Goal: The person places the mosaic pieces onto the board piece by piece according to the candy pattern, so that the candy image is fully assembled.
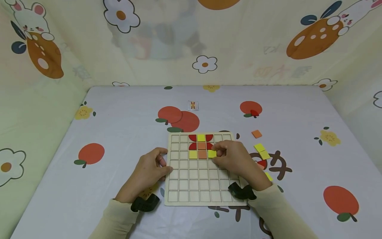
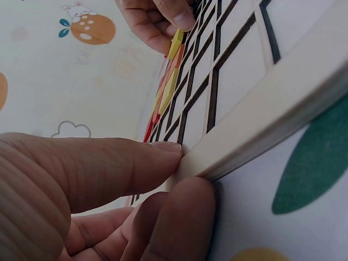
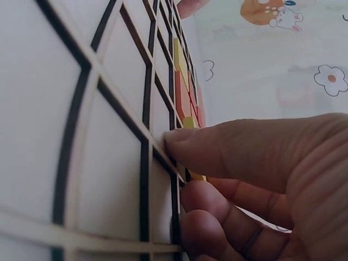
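A wooden grid board (image 1: 194, 184) lies on the table, with yellow, orange and red tiles in its upper rows. My left hand (image 1: 149, 167) grips the board's left edge, the thumb (image 2: 136, 160) on the rim and the index finger (image 2: 187, 217) against the side. Over the third row, my right hand (image 1: 234, 159) pinches a yellow tile (image 1: 212, 154) between thumb and index finger at its cell. Left of that tile lie an orange tile (image 1: 202, 154) and another yellow tile (image 1: 193, 154). Rounded red tiles (image 1: 192, 137) flank the middle column above. My right hand hides part of the board's right side.
Right of the board lie a loose orange tile (image 1: 256, 133), touching yellow tiles (image 1: 262, 151), a red tile (image 1: 262, 164) partly behind the right hand, and a yellow tile (image 1: 269, 176) by the wrist. A small patterned card (image 1: 193, 105) lies behind the board. The tablecloth (image 1: 125, 129) has printed fruit.
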{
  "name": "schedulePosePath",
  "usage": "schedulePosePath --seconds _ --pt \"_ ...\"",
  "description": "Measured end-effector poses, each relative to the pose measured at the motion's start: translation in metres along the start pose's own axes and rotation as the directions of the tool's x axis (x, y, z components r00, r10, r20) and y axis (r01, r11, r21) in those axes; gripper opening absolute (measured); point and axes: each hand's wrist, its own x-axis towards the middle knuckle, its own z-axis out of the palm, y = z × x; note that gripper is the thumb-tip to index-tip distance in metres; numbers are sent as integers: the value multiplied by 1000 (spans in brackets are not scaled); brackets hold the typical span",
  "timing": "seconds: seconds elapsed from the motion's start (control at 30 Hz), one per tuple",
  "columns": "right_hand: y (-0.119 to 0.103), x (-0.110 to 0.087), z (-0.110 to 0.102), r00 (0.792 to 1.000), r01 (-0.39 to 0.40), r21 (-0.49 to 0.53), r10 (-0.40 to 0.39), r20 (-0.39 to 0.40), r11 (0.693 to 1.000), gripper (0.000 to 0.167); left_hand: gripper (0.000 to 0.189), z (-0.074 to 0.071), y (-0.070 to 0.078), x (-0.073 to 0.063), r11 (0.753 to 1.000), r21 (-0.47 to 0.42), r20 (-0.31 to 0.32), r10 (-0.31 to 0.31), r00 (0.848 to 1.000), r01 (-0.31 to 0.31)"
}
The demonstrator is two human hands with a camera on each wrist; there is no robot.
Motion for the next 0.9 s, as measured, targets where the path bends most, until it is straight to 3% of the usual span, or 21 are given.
schedulePosePath --seconds 0.9 --pt "2 1 2 1000 16 14 -16 -7 1000 25 61 2 -4 1 1000 8 -4 9 1000 -9"
